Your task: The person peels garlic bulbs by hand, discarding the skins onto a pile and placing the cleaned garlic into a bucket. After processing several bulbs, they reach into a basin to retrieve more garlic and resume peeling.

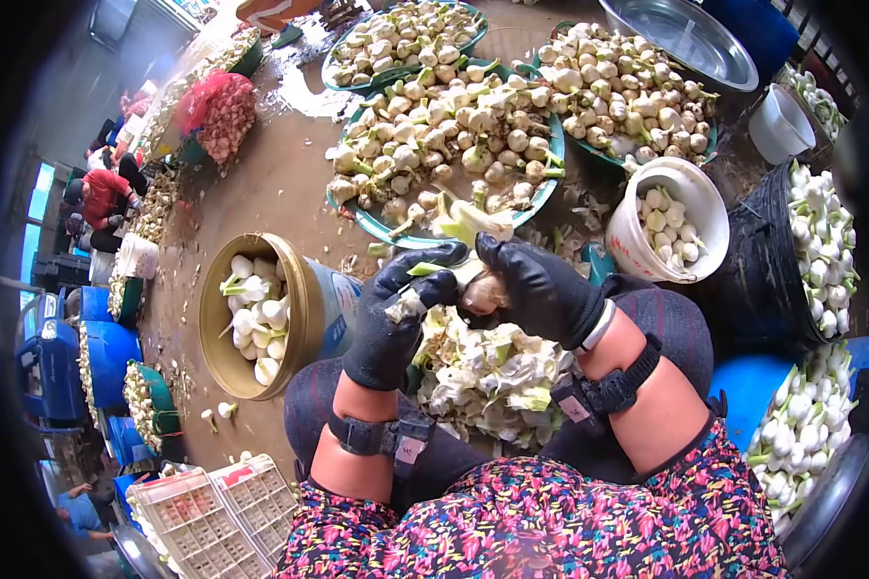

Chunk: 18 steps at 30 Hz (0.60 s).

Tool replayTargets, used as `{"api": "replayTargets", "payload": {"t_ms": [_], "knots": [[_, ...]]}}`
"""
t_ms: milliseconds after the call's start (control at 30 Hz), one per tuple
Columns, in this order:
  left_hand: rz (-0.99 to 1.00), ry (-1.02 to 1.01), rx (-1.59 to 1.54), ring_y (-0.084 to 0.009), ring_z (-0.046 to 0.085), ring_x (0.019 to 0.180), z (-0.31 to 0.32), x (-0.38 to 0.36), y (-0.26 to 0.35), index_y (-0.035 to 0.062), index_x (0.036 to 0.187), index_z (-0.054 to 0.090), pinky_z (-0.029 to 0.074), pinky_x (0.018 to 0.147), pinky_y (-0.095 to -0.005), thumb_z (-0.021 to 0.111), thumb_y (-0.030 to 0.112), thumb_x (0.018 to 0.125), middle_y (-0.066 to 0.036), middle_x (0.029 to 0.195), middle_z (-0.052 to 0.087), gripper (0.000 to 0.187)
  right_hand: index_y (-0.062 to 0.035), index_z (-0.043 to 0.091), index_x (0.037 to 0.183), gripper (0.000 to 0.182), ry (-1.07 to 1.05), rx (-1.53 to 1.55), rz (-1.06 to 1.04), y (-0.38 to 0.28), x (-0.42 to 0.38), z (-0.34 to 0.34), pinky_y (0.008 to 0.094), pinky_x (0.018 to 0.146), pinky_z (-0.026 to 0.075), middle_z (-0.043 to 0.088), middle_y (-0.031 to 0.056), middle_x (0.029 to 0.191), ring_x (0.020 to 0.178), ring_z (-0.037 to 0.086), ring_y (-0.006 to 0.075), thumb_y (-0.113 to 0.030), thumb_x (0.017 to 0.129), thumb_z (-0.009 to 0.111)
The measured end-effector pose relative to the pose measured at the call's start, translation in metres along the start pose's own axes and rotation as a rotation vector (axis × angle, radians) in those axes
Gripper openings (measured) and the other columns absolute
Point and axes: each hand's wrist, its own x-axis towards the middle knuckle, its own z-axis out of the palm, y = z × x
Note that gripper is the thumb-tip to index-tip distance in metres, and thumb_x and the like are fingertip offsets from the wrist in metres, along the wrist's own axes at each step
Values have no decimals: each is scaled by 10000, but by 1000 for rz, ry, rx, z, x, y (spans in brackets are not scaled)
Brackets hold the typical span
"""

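Both of my hands wear black gloves and meet above my lap. My left hand (pixel 401 309) is closed, its fingers pinching pale husk and the green-white stem of a garlic bulb (pixel 485 292). My right hand (pixel 546 289) is curled round the other side of the same bulb, which still has brownish skin on it. Part of the bulb is hidden by the fingers. Below the hands lies a heap of peeled husks (pixel 492 372) between my knees. Just beyond them, a wide green-rimmed basin (pixel 367 220) holds many unpeeled garlic bulbs.
To the left stands a tan bucket (pixel 212 323) of white peeled bulbs. A white bucket (pixel 714 256) with peeled bulbs is at right, near a black tub (pixel 748 261) heaped with more. Farther off are a metal basin (pixel 743 68), a red net sack (pixel 224 116) and a person in red (pixel 103 198).
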Motion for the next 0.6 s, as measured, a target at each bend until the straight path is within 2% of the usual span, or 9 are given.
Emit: {"api": "replayTargets", "payload": {"t_ms": [67, 167, 200, 300, 367, 467, 533, 567, 600], "knots": [[3, 5, -22, -127, 580, 791, -4, 0, -3, -40, 987, 594, 468, 718, -253, 559, 91, 799, -73, 908, 614, 231, 7, 568, 1058, 262, 142, -751, -539, 2, 4, 1, 351, 721, 474, 611, 170, 848, 757, 609, 261, -119, 829, 576], [80, -13, 74, -154, 589, 683, -18, 1, 3, -33, 910, 591, 472, 667, -266, 540, 132, 841, -77, 767, 604, 187, 7, 605, 966, 191, 429, -92, -52, -25, 6, 24, 365, 698, 468, 610, 181, 817, 740, 594, 320, -102, 810, 586], [65, 55, -4, -156, 588, 677, -24, 3, 4, -29, 915, 589, 472, 660, -266, 541, 138, 848, -79, 763, 603, 187, 16, 613, 871, 129, 403, -163, -213, -32, 3, 25, 367, 677, 463, 607, 180, 792, 728, 583, 334, -89, 806, 574], [101, 37, -45, -164, 584, 668, -38, 6, 5, -20, 939, 587, 474, 648, -275, 547, 142, 862, -80, 771, 603, 183, -3, 610, 835, 170, -192, -657, -286, -33, -3, 32, 411, 679, 465, 605, 206, 788, 743, 588, 354, -154, 801, 541], [36, 187, -303, -166, 587, 687, -36, 7, 3, -20, 936, 589, 477, 651, -283, 551, 134, 863, -74, 766, 601, 175, -25, 624, 919, 234, -778, -839, 200, -23, -8, 44, 425, 746, 466, 613, 223, 866, 830, 600, 353, -165, 752, 538], [189, 285, 77, -175, 597, 793, -44, 8, -12, 2, 944, 593, 490, 706, -304, 559, 91, 848, -72, 849, 611, 135, -33, 606, 1012, 338, -787, -884, 471, -16, -9, 39, 412, 806, 461, 606, 229, 955, 908, 591, 349, -149, 704, 531], [637, 179, 972, -175, 587, 870, -54, 12, -14, 31, 1002, 589, 495, 748, -315, 554, 42, 837, -70, 941, 608, 169, -33, 588, 1019, 346, -395, -814, 264, 1, -12, 29, 415, 820, 456, 610, 214, 950, 918, 586, 354, -139, 694, 533], [637, 176, 972, -175, 587, 870, -49, 11, -15, 31, 1002, 589, 495, 748, -315, 554, 42, 837, -70, 941, 608, 169, -30, 576, 977, 303, -84, -596, -33, 9, -6, 26, 410, 778, 468, 610, 202, 888, 850, 589, 366, -169, 707, 572], [496, 224, 597, -176, 584, 881, -39, 9, -18, 33, 1029, 575, 499, 752, -318, 554, 51, 840, -73, 951, 607, 191, -22, 543, 910, 300, 98, -428, 186, -4, 5, 28, 359, 690, 483, 595, 152, 783, 726, 600, 284, -212, 705, 650]]}}
